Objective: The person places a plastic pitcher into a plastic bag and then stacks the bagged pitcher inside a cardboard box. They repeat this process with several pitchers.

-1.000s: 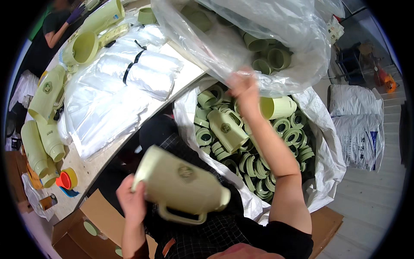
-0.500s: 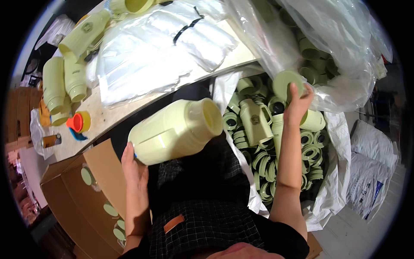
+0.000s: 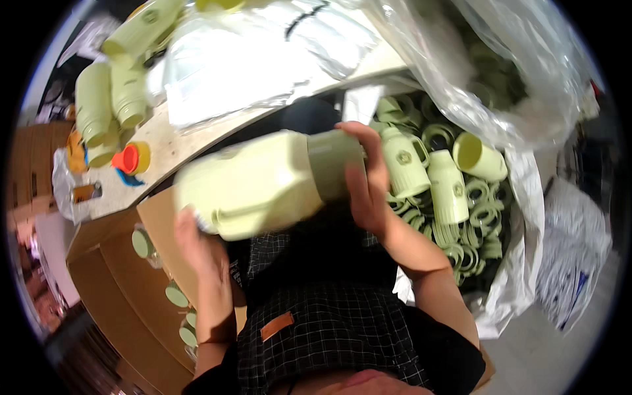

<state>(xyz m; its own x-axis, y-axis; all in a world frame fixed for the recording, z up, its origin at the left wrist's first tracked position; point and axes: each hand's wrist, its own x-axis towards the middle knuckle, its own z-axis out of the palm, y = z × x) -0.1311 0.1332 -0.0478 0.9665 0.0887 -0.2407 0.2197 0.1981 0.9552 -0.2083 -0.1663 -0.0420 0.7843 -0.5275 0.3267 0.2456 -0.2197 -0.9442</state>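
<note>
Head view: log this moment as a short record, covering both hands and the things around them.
Left hand: at the base end of a pale green flask
Right hand: gripping a darker green cup at the flask's other end
Flask pose: sideways, blurred
White sack: green rings, flask bodies
Table: clear plastic bags

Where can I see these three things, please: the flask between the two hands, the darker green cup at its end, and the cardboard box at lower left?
Flask [image 3: 247, 179]: head view, middle of its pale body.
Cup [image 3: 327, 166]: head view, its side.
Cardboard box [image 3: 105, 280]: head view, its inner wall.
</note>
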